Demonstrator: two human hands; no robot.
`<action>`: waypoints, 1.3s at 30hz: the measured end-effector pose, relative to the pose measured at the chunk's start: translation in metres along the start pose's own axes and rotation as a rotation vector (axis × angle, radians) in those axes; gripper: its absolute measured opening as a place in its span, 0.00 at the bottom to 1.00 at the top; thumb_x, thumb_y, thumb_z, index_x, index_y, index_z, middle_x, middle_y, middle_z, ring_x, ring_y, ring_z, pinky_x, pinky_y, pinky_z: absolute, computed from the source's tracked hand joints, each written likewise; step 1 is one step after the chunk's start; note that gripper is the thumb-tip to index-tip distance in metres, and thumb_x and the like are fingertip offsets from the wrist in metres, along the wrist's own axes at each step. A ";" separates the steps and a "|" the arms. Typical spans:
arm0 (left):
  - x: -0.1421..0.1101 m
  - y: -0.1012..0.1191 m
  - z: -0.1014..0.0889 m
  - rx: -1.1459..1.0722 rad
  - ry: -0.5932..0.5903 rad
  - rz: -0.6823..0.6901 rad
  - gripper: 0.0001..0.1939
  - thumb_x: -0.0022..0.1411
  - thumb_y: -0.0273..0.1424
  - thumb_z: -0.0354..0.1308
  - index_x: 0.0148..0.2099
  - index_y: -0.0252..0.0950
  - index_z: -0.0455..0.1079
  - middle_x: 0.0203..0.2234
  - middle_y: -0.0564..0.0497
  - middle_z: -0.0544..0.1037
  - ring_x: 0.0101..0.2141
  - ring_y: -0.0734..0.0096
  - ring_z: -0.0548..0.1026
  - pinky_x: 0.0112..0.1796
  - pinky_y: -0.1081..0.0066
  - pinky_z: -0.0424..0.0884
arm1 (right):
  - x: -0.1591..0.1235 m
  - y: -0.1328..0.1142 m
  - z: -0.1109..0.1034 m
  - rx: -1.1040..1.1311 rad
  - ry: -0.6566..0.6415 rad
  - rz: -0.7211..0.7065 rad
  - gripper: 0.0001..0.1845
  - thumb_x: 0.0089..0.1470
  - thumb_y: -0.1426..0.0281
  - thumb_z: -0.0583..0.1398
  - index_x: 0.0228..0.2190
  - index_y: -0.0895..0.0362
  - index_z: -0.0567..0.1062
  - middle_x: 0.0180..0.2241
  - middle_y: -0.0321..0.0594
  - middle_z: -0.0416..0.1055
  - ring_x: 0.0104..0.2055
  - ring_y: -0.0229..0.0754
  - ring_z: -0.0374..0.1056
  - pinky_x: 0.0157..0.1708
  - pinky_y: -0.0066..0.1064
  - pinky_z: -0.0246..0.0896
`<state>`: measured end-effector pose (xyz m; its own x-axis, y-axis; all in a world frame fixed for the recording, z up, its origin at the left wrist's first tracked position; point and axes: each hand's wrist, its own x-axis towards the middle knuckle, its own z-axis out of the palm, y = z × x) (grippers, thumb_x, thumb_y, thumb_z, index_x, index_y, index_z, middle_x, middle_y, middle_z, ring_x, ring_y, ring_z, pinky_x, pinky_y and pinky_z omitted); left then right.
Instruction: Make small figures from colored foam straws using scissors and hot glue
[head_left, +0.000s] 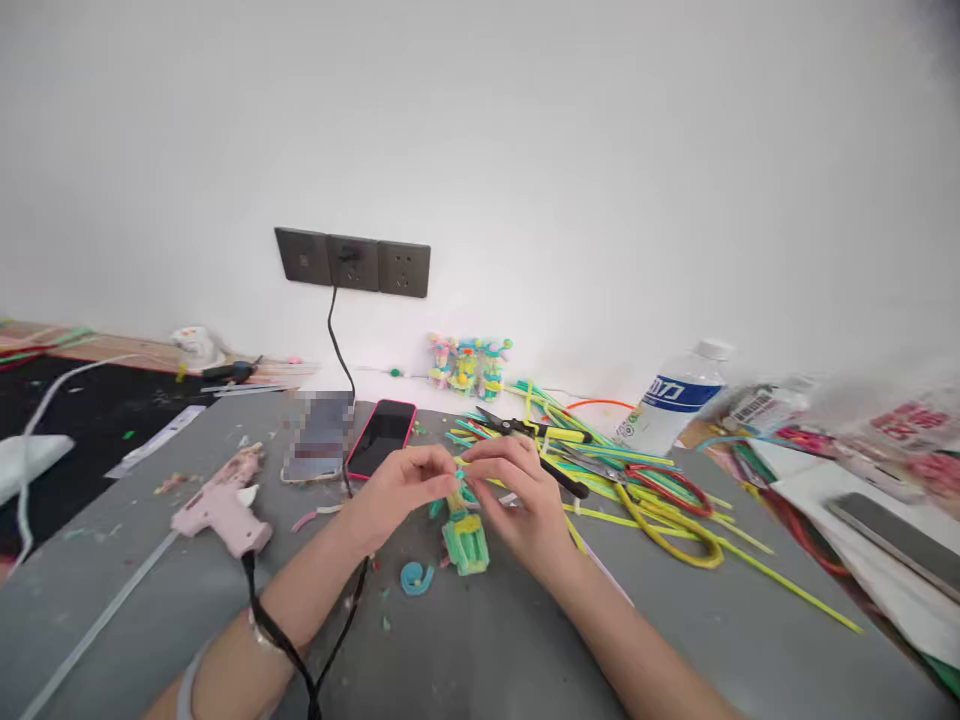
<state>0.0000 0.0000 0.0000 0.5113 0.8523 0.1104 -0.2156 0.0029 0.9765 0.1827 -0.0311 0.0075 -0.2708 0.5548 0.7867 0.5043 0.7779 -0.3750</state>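
In the middle of the head view, a small green and yellow pipe-cleaner figure [466,545] stands between my hands. My left hand [411,485] is closed, with thumb and index finger pinching the figure's top. From the other side, the bent fingers of my right hand [521,495] are closed on the same top part. Fingers hide some of the teal pieces there. A blue pipe-cleaner coil [415,578] lies on the table just below my left hand. Beyond my right hand are black-handled pliers [517,425] and scissors [592,465] among pipe cleaners.
A pink glue gun [229,500] lies at left, its black cord running under my left forearm. Two phones, one red-edged [383,438], sit behind. Several finished pipe-cleaner figures [466,366] stand by the wall. Loose pipe cleaners [675,520] and a water bottle [671,400] occupy the right.
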 end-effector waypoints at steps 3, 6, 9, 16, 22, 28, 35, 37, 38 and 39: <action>0.000 -0.002 0.002 0.040 0.022 0.026 0.13 0.57 0.38 0.67 0.29 0.34 0.71 0.26 0.54 0.68 0.31 0.72 0.64 0.35 0.71 0.61 | 0.002 -0.001 0.001 -0.025 0.004 -0.002 0.10 0.60 0.81 0.58 0.35 0.52 0.71 0.35 0.38 0.76 0.39 0.42 0.73 0.43 0.39 0.56; 0.000 -0.001 0.004 0.072 0.046 0.050 0.12 0.56 0.37 0.67 0.29 0.34 0.71 0.25 0.54 0.68 0.30 0.73 0.65 0.34 0.72 0.61 | 0.001 -0.002 0.002 -0.054 -0.009 -0.010 0.10 0.61 0.80 0.58 0.35 0.52 0.70 0.34 0.37 0.77 0.37 0.41 0.74 0.44 0.39 0.55; 0.000 0.002 0.004 0.092 0.098 0.061 0.11 0.54 0.35 0.69 0.31 0.35 0.72 0.26 0.55 0.69 0.29 0.73 0.66 0.33 0.73 0.62 | 0.000 -0.002 0.004 -0.080 -0.038 -0.011 0.10 0.61 0.80 0.57 0.35 0.52 0.69 0.34 0.36 0.77 0.35 0.39 0.74 0.45 0.40 0.54; -0.001 0.006 0.002 0.127 0.102 0.039 0.11 0.55 0.38 0.68 0.35 0.35 0.77 0.29 0.50 0.77 0.32 0.69 0.72 0.35 0.71 0.68 | 0.001 -0.002 0.001 -0.182 0.014 0.022 0.10 0.60 0.81 0.59 0.34 0.53 0.69 0.32 0.35 0.78 0.35 0.39 0.74 0.46 0.40 0.52; 0.000 0.002 0.001 0.098 0.127 0.024 0.08 0.53 0.35 0.69 0.34 0.36 0.79 0.28 0.50 0.79 0.32 0.70 0.74 0.36 0.72 0.71 | 0.001 0.000 -0.003 -0.311 -0.016 -0.063 0.09 0.62 0.80 0.59 0.36 0.53 0.70 0.34 0.34 0.80 0.32 0.37 0.75 0.49 0.41 0.48; 0.001 0.000 0.000 0.086 0.132 0.050 0.06 0.53 0.32 0.69 0.35 0.37 0.82 0.30 0.49 0.83 0.34 0.69 0.77 0.37 0.73 0.72 | 0.002 -0.007 0.000 -0.295 0.029 -0.036 0.09 0.60 0.80 0.59 0.33 0.53 0.68 0.30 0.31 0.79 0.29 0.36 0.75 0.49 0.40 0.49; 0.000 -0.001 0.003 0.071 0.155 0.057 0.05 0.53 0.32 0.69 0.34 0.38 0.83 0.29 0.50 0.83 0.30 0.72 0.77 0.34 0.75 0.72 | 0.002 -0.011 0.002 -0.232 0.046 0.030 0.09 0.59 0.80 0.58 0.32 0.53 0.69 0.28 0.31 0.77 0.29 0.36 0.74 0.47 0.39 0.49; -0.001 -0.002 0.004 0.060 0.167 0.055 0.05 0.53 0.32 0.69 0.33 0.38 0.83 0.28 0.50 0.83 0.29 0.72 0.76 0.33 0.75 0.72 | 0.002 -0.012 0.003 -0.224 0.048 0.046 0.09 0.58 0.80 0.58 0.32 0.53 0.69 0.27 0.30 0.76 0.29 0.36 0.74 0.47 0.38 0.50; -0.001 -0.001 0.004 0.057 0.173 0.058 0.05 0.53 0.32 0.69 0.33 0.38 0.83 0.28 0.50 0.83 0.29 0.72 0.76 0.33 0.76 0.72 | 0.002 -0.012 0.003 -0.219 0.048 0.052 0.09 0.58 0.80 0.58 0.32 0.53 0.69 0.26 0.30 0.76 0.29 0.37 0.74 0.47 0.38 0.50; -0.001 -0.001 0.005 0.056 0.178 0.061 0.04 0.53 0.32 0.70 0.33 0.38 0.83 0.28 0.50 0.83 0.29 0.72 0.76 0.33 0.76 0.72 | 0.002 -0.012 0.003 -0.214 0.048 0.058 0.09 0.59 0.80 0.58 0.32 0.53 0.69 0.26 0.30 0.76 0.29 0.37 0.73 0.46 0.38 0.50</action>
<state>0.0037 -0.0038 -0.0003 0.3425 0.9290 0.1402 -0.1923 -0.0767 0.9783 0.1733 -0.0386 0.0118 -0.1997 0.5784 0.7909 0.6821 0.6616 -0.3116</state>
